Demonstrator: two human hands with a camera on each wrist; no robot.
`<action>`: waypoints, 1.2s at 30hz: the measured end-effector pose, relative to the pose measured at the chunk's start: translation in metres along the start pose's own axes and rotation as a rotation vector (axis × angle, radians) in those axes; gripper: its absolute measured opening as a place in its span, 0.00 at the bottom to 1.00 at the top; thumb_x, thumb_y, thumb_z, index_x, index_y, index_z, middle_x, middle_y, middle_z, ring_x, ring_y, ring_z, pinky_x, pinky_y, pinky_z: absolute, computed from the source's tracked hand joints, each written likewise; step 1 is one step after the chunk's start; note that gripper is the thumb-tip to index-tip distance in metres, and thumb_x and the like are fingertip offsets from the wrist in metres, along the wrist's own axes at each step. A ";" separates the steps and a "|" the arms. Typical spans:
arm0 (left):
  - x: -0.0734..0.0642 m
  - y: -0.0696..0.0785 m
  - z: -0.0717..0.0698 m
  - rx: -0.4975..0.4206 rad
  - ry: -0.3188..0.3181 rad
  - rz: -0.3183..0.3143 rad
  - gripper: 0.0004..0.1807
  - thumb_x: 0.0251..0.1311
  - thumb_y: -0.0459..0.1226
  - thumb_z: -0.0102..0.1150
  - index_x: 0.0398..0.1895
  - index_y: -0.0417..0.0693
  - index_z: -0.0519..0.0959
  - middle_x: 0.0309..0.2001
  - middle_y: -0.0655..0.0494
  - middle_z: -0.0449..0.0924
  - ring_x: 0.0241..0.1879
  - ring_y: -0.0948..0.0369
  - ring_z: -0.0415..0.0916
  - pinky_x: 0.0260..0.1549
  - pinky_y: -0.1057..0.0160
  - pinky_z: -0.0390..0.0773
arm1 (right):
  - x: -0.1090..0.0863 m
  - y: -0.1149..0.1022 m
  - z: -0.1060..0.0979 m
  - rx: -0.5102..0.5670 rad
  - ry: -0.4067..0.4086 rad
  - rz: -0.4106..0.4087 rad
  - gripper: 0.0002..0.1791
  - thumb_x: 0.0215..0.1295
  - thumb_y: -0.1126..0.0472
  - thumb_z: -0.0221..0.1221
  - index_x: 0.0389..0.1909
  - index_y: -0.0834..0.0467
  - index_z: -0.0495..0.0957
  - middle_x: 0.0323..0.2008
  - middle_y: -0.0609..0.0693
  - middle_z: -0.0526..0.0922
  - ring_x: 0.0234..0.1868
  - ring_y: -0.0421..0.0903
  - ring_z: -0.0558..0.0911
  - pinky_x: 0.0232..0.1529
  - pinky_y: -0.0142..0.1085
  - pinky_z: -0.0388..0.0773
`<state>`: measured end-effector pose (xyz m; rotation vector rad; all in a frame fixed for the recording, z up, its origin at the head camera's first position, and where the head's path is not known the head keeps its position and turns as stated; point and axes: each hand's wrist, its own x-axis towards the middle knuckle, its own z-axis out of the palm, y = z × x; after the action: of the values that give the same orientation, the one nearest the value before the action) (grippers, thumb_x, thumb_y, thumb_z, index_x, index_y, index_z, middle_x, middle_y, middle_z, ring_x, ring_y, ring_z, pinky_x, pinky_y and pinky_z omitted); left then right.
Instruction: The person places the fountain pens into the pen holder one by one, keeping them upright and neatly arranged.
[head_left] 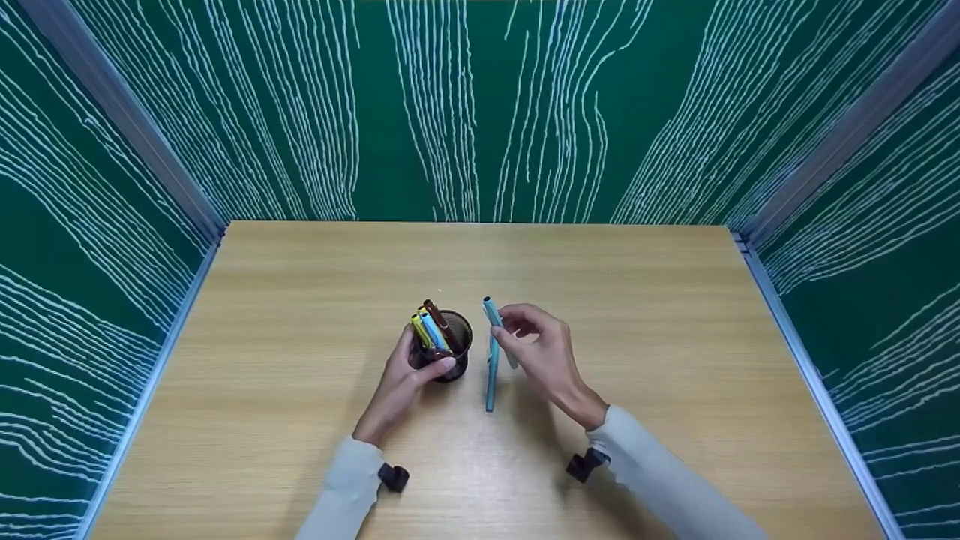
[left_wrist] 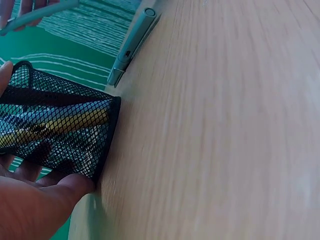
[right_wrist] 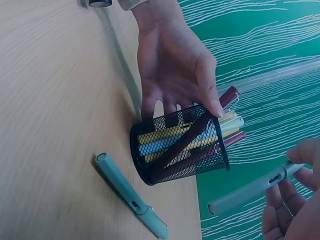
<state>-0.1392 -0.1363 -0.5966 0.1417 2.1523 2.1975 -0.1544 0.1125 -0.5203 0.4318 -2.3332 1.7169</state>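
Note:
My left hand grips a black mesh pen cup, with the thumb near its rim and the fingers around its side. Several pens stand leaning in the cup, among them a yellow pen, a light blue pen and a dark brown pen. Beside the cup, my right hand pinches a teal pen between thumb and fingers, held above the table. A second teal pen lies on the tabletop between the hands, partly covered by the held one in the head view.
The wooden table spreads around both hands. Green walls with white wavy lines rise behind it and at both sides. Metal rails run along the side edges. A small black device sits at each wrist.

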 end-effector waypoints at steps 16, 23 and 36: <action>0.000 0.001 -0.001 0.032 0.010 -0.012 0.48 0.64 0.41 0.78 0.84 0.50 0.63 0.75 0.46 0.75 0.77 0.50 0.70 0.80 0.46 0.61 | 0.015 -0.016 0.010 0.009 -0.022 -0.050 0.08 0.70 0.65 0.74 0.47 0.51 0.92 0.45 0.43 0.91 0.48 0.49 0.88 0.55 0.53 0.82; 0.000 0.001 0.001 -0.035 -0.015 -0.011 0.48 0.65 0.37 0.78 0.85 0.50 0.62 0.75 0.46 0.74 0.77 0.50 0.70 0.80 0.49 0.63 | 0.023 -0.023 0.019 0.049 -0.036 -0.057 0.07 0.71 0.64 0.74 0.46 0.52 0.92 0.44 0.42 0.92 0.49 0.50 0.88 0.56 0.57 0.80; 0.001 0.002 0.000 -0.038 -0.009 -0.034 0.46 0.65 0.37 0.78 0.83 0.52 0.64 0.74 0.46 0.75 0.76 0.50 0.71 0.80 0.48 0.62 | 0.042 -0.034 0.037 0.135 -0.019 -0.015 0.08 0.70 0.66 0.74 0.48 0.59 0.90 0.47 0.52 0.91 0.53 0.60 0.85 0.59 0.62 0.77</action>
<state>-0.1400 -0.1366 -0.5947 0.1113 2.0916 2.2130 -0.1811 0.0627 -0.4864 0.4886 -2.2287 1.8786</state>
